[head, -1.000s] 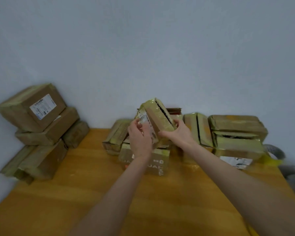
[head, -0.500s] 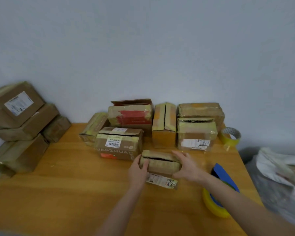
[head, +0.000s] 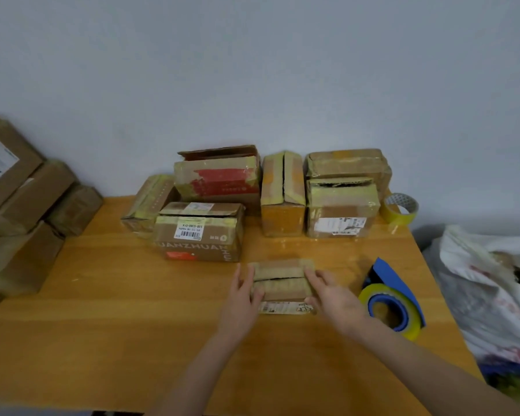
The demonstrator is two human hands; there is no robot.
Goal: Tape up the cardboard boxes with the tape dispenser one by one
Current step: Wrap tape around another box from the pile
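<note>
A small flat cardboard box [head: 281, 280] lies on the wooden table [head: 132, 340], its top seam a dark open slit, a white label on its near side. My left hand [head: 242, 298] presses against its left end and my right hand [head: 332, 297] against its right end, holding it between them. The blue tape dispenser [head: 394, 298] with a yellowish tape roll lies on the table just right of my right hand. Several more cardboard boxes [head: 201, 232] stand in a row behind, against the wall.
A loose roll of yellow tape [head: 400, 208] sits at the back right corner. A stack of taped boxes [head: 21, 205] is piled off the table's left side. A white plastic bag [head: 490, 292] bulges beyond the right table edge.
Both hands carried the small box from the pile at the back down onto the table in front of the row. It now rests flat, and my view has tilted downward.
</note>
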